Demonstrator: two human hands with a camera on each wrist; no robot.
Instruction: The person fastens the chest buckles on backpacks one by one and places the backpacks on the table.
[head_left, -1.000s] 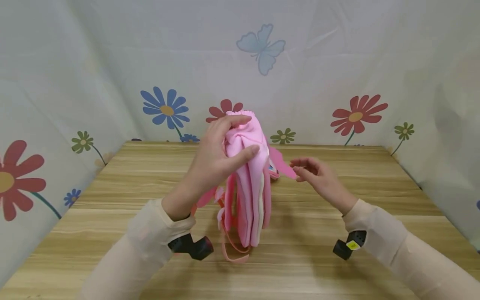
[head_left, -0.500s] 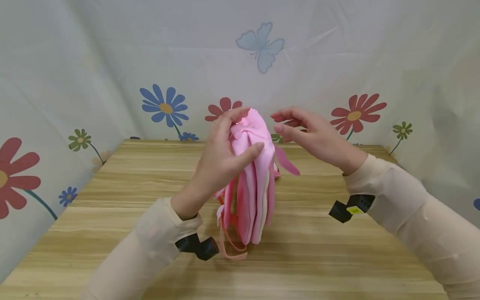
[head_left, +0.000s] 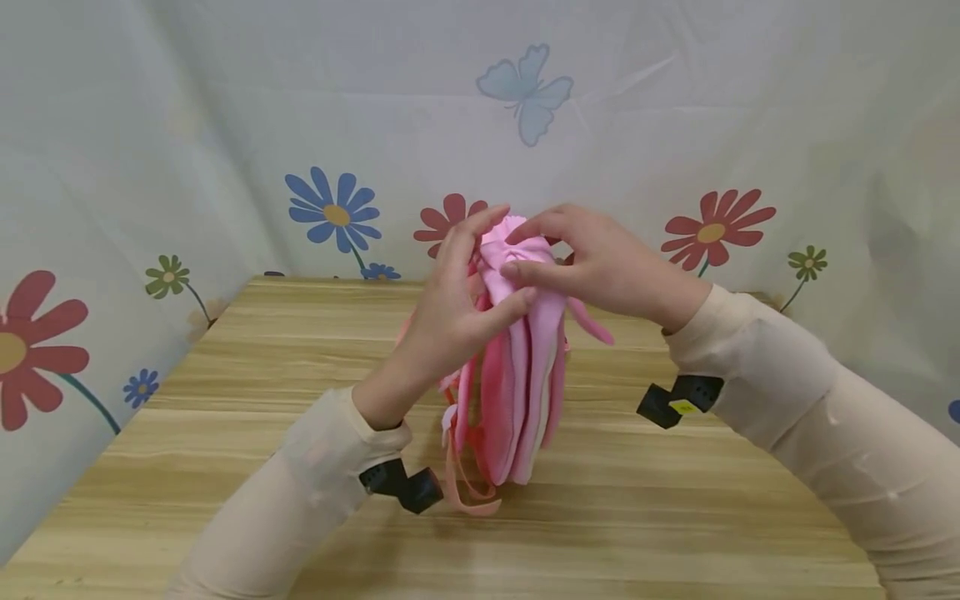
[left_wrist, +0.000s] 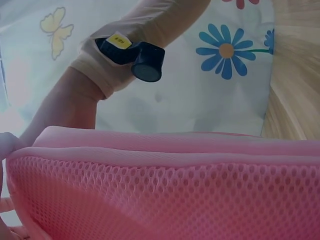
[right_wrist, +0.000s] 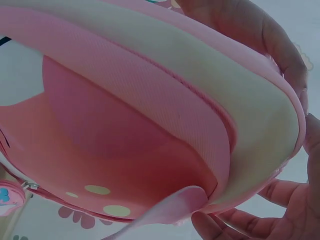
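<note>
A small pink backpack (head_left: 517,392) stands edge-on on the table, its light pink and cream side facing me. My left hand (head_left: 459,308) grips its top from the left, thumb on the near side. From the right, my right hand (head_left: 607,267) pinches the fabric near the top with thumb and fingers. Pink mesh (left_wrist: 175,200) fills the lower left wrist view. In the right wrist view, the printed front (right_wrist: 115,155) shows pale spots and an ear-like flap (right_wrist: 172,207). A zip charm (right_wrist: 11,195) hangs at its lower left.
Orange-pink straps (head_left: 468,504) trail from the backpack's left side onto the wood-grain table (head_left: 675,517). Behind the table hangs a pale cloth (head_left: 615,100) printed with flowers and a butterfly. Black cameras (head_left: 405,485) are strapped to both wrists.
My right hand has left the pink flap on the right, risen, and moved left onto the backpack's top. The left hand keeps its hold; it and the backpack's top have shifted slightly right.
</note>
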